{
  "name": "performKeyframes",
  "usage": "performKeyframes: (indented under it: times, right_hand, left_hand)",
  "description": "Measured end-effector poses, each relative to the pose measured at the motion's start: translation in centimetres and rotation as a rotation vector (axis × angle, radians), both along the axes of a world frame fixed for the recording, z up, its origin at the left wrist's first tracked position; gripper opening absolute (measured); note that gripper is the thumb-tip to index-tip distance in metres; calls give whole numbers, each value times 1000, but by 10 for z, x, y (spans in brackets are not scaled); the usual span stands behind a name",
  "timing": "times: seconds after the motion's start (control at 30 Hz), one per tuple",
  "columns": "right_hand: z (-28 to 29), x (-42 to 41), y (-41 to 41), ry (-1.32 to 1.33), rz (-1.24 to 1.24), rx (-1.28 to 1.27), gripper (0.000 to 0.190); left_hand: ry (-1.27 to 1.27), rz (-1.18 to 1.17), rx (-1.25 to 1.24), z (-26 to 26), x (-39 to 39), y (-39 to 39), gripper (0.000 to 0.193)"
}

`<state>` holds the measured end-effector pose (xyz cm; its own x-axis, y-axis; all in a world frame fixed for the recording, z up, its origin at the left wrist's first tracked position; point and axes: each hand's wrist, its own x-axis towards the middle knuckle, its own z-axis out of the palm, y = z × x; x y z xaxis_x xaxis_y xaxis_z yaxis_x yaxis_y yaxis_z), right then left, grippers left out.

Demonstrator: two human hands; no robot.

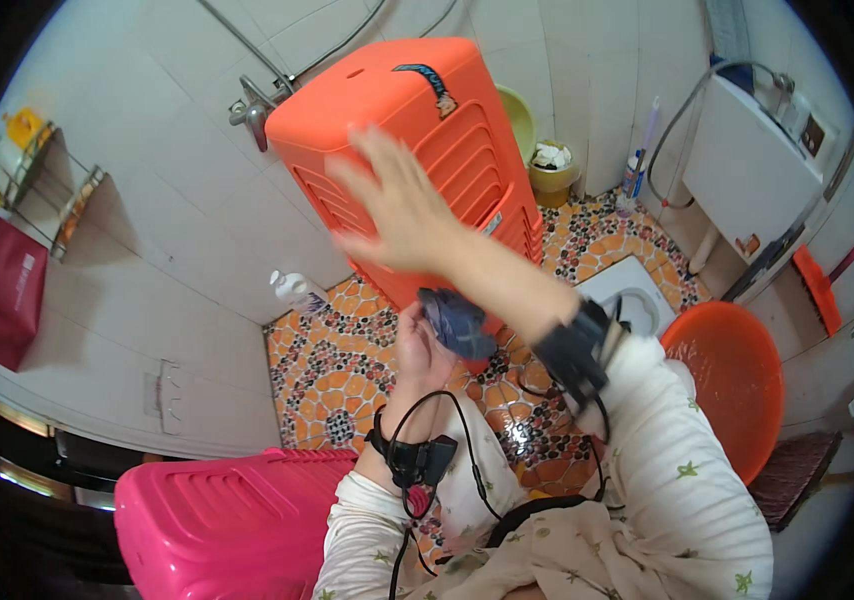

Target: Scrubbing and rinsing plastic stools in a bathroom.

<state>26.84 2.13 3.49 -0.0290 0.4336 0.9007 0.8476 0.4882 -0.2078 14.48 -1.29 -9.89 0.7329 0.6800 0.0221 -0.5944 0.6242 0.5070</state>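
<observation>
My left hand (424, 351) holds a bunched dark blue cloth (458, 324), with the cloth hiding most of its fingers. Higher up, my right hand (401, 206) is blurred, its fingers spread and nothing in it. It overlaps the side of a tall orange moulded-plastic item (378, 94) with ribbed sides and a sticker; whether it touches the plastic I cannot tell. This orange piece stands before me against the tiled wall. At lower left is a similar pink ribbed plastic item (224, 525).
On the right stands an orange basin (731, 382) of water, near a squat toilet (629, 292). A white bottle (298, 291) is on the pebble-patterned floor (344, 375) by the wall. Cables (476, 465) hang from both wrist straps. A wall tap (253, 116) sits behind the orange item.
</observation>
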Motion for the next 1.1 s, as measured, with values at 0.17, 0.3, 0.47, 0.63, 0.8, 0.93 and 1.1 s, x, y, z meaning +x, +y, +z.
performKeyframes:
  times: [0.17, 0.3, 0.47, 0.63, 0.8, 0.93, 1.1]
  right_hand:
    - [-116, 30, -95, 604, 487, -580, 60]
    - [-149, 93, -99, 1095, 609, -441, 50]
    - [-118, 178, -17, 1562, 446, -128, 51]
    - [-74, 229, 48, 1628, 421, -18, 37]
    - [-77, 272, 97, 1453, 459, -164, 28]
    - [-100, 270, 104, 1566, 729, -473, 29]
    - [-112, 229, 84, 1499, 643, -267, 26]
  left_hand:
    - [220, 15, 182, 41, 11, -5, 50]
    - [855, 40, 720, 72, 38, -11, 72]
    - [1267, 1253, 1493, 75, 52, 48, 119]
    - [1435, 1330, 1366, 62, 75, 62, 123]
    - [1243, 1301, 1303, 52, 79, 71, 116]
    - [1358, 1400, 1489, 48, 71, 78, 119]
    - [1251, 1290, 1458, 45, 41, 89, 120]
